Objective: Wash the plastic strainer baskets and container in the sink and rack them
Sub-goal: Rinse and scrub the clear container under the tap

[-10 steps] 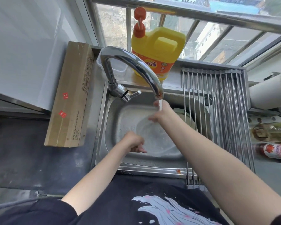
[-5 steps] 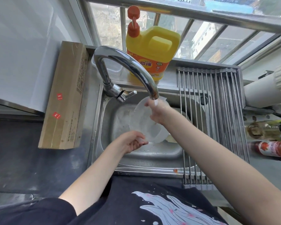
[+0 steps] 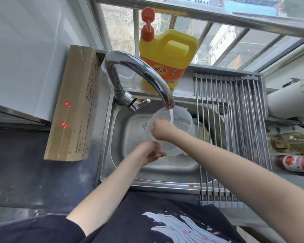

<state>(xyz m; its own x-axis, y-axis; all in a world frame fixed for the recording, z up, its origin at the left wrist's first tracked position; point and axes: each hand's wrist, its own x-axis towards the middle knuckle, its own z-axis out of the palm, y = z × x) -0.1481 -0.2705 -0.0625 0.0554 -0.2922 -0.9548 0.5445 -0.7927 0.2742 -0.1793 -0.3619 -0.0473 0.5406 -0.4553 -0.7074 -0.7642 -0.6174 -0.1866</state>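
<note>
A steel sink (image 3: 123, 137) fills the middle of the scene, with a roll-up drying rack (image 3: 235, 137) of steel rods laid across its right side. A long cardboard box (image 3: 74, 113) lies on the counter to the left, and a yellow detergent jug (image 3: 167, 57) stands at the far rim by the window. The curved faucet (image 3: 140, 71) arches over the basin, and its stream (image 3: 171, 115) runs into a clear plastic container (image 3: 181, 120) held tilted just beneath the spout.

The right hand (image 3: 159, 129) reaches into the container's mouth, fingers curled and pressed against the inside wall; whether it pinches the rim I cannot tell. The left hand (image 3: 152, 152) sits at the near, lower edge, fingers curled round the base from underneath.

The likely trouble is slippage: wet, thin plastic under running water, supported mostly from below, could twist out and drop into the basin. Water striking the tilted wall may also splash toward the person's dark shirt (image 3: 165, 221) or the box. The rack lies just to the right, near enough for a short carry.
</note>
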